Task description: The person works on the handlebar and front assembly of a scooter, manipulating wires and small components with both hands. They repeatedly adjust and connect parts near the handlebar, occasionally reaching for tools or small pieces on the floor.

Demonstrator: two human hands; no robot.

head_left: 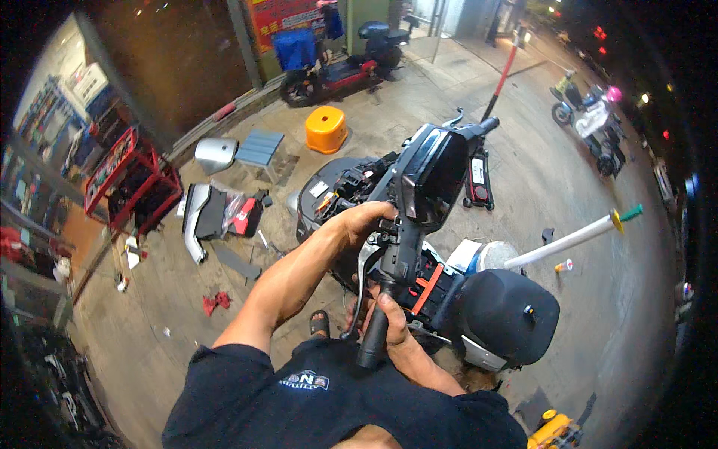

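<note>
At the far left of the frame, the shelves [37, 127] blur into the dark lens rim, their contents hard to make out; beside them a red tool cart [134, 183] stands near loose panels [217, 213] on the pavement [161, 266]. A red cloth [216, 303] lies crumpled below. Toward the centre, a blue-grey stool [259, 147] and an orange stool [326, 129] stand above a partly stripped scooter [402, 262], its lower body concealed by the arms and handlebar. The left hand [372, 215] reaches in at the handlebar just under the display [434, 176]; its fingertips are hidden, so whether it pinches anything cannot be told. Lower down, the right hand [396, 325] has its thumb against the black grip [374, 333], its fingers largely hidden behind; how far they close cannot be told. The scooter thus lies directly at both hands, its black rear box [508, 314] right of them. At the upper right, a parked scooter [594, 120] fades toward darkness.
</note>
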